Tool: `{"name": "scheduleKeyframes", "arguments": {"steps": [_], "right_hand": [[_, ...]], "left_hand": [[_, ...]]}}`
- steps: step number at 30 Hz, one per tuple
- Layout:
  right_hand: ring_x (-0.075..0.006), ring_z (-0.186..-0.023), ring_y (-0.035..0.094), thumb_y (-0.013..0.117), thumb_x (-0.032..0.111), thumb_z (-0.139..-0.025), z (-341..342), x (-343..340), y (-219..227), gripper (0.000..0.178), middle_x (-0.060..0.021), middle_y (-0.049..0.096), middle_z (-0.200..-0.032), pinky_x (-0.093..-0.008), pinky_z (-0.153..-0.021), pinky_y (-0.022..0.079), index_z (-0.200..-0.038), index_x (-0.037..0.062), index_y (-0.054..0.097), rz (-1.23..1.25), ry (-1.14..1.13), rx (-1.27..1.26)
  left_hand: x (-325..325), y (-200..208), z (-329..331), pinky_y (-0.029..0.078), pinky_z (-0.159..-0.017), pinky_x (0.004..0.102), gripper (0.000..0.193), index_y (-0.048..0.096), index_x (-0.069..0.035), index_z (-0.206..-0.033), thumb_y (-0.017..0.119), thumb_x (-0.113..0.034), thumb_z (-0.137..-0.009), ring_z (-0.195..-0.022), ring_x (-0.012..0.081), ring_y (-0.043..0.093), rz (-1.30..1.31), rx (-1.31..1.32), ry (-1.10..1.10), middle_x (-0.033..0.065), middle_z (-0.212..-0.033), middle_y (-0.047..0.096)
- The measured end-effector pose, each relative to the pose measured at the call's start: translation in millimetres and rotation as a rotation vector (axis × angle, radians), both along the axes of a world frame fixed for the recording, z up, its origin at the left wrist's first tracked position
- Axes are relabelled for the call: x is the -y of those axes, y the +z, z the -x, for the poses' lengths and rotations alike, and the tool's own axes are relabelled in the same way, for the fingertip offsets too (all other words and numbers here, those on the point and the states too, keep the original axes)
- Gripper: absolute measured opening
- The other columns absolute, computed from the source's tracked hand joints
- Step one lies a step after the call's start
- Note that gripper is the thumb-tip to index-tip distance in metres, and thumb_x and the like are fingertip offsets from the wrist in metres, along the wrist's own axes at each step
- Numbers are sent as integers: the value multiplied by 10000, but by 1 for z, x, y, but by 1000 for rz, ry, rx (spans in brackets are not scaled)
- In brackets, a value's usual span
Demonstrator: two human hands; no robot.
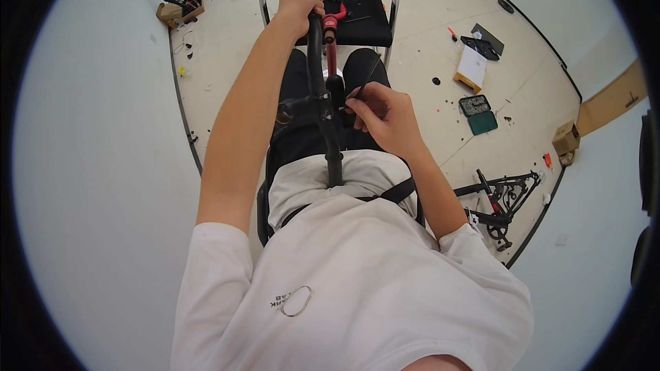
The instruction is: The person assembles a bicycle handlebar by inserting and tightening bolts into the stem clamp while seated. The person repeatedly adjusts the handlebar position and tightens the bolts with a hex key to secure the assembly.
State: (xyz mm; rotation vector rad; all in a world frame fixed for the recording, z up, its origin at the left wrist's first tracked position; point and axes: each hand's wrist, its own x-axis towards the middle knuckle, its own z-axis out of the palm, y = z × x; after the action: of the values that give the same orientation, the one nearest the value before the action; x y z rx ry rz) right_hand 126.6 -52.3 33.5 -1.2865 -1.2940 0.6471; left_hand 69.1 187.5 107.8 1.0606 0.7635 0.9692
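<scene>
A black bicycle handlebar (315, 62) stands lengthwise between my legs, its near end against my lap. At its far end my left hand (300, 4) is closed around the bar. A black stem (297, 107) clamps the bar's middle and points left. Beside this clamp, on its right, my right hand (386, 115) pinches a thin dark rod that looks like a hex key (370, 74). One end of the key is close to the clamp bolts; whether it sits in one is hidden by my fingers. Just beyond the bar is a red tube with a red collar (331, 23).
A black chair (368, 20) with small parts on its seat faces me. Right, on the floor, are an open green case (482, 122), a white-and-yellow box (470, 69) and a black bike frame (502, 203). A cardboard box (180, 14) with bike parts stands far left.
</scene>
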Motion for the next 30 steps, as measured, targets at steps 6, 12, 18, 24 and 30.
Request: {"name": "scheduleKeyframes", "arguments": {"steps": [6,12,18,24,30], "right_hand": [[-104,-592,628,626,115,-922,-8,-14,-20,147,-60,651,-722,-233,-523,494,-895,-30,616,76,128,-280],[-126,-590,640,616,143,-935,-1,-22,-9,191,-79,645,-714,-251,-517,516,-890,-42,605,22,196,-367],[-140,-553,634,601,156,-947,-2,-28,-4,211,-88,638,-691,-261,-497,521,-891,-48,598,47,233,-358],[-149,-525,629,619,154,-940,-3,-29,-2,207,-88,640,-674,-266,-484,523,-915,-52,609,81,257,-363],[-157,-506,630,645,139,-916,-4,-25,6,223,-104,646,-661,-269,-456,521,-877,-81,634,97,244,-383]], "left_hand": [[-8,6,17,256,-399,174,95,503,-71,-896,581,-122,-917,-441,11,267,89,260,-497,-86,-560,283],[-4,9,13,245,-382,169,170,475,-111,-807,577,-156,-935,-420,1,259,83,250,-559,-103,-546,268],[-1,12,8,245,-387,171,165,478,-108,-809,571,-155,-937,-428,2,263,72,217,-514,-100,-550,268],[15,21,11,243,-389,175,130,498,-93,-856,581,-157,-934,-432,3,270,-1,180,-413,-97,-557,275],[27,30,9,233,-379,177,128,519,-99,-853,596,-162,-932,-419,-3,266,-49,145,-354,-109,-541,290]]}}
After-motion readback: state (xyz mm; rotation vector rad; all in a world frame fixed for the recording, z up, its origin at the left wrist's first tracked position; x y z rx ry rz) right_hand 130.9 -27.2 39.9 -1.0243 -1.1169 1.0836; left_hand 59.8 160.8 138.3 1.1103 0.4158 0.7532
